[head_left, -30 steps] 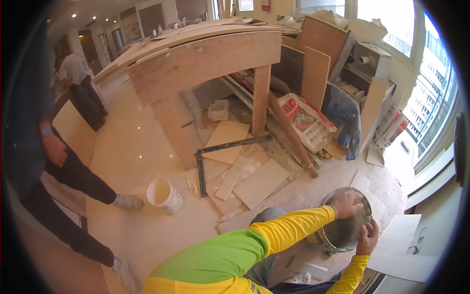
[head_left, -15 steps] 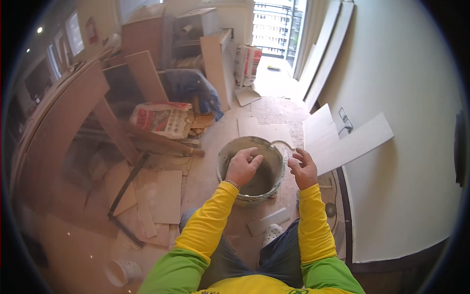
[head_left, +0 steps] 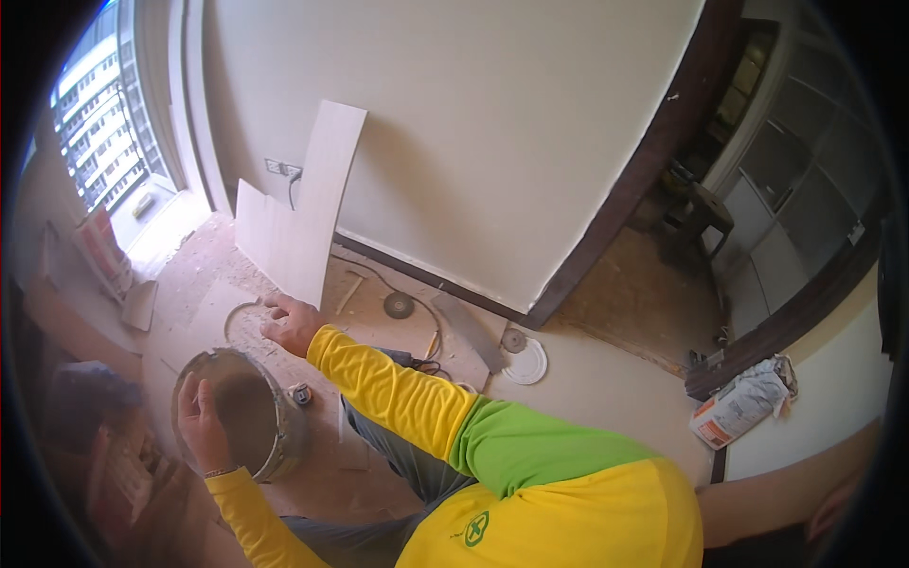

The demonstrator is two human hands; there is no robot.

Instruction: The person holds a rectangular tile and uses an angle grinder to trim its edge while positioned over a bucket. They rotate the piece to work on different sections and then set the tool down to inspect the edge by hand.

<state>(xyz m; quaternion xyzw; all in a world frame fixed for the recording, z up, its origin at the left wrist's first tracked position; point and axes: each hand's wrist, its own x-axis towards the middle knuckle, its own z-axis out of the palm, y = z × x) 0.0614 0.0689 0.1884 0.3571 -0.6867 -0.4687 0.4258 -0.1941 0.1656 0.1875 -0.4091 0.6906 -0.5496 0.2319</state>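
A large mortar-smeared bucket [head_left: 284, 437] stands on the floor at the left, its inside coated grey. My left hand [head_left: 204, 426] is over its near-left part, fingers stretched upward and holding nothing. My right hand [head_left: 294, 325] reaches out beyond the bucket, close to its curved handle [head_left: 230, 322]. Its fingers are loosely bent and apart, with no object visible in them. An L-shaped cut tile [head_left: 322, 204] leans on the wall behind that hand. Next to the bucket's right side lies a small tape measure [head_left: 301, 394].
A dark round disc [head_left: 398, 305], a cable, a partly hidden power tool [head_left: 402, 358] and a white lid [head_left: 526, 363] lie along the wall. At right are a doorway with a stool [head_left: 703, 216], a paper bag [head_left: 743, 407] and what looks like another person's arm [head_left: 786, 492].
My view has swung to the right, bringing the doorway and bag into sight. The bucket now appears farther left. My left hand's fingers have straightened; my right arm stretches across the view.
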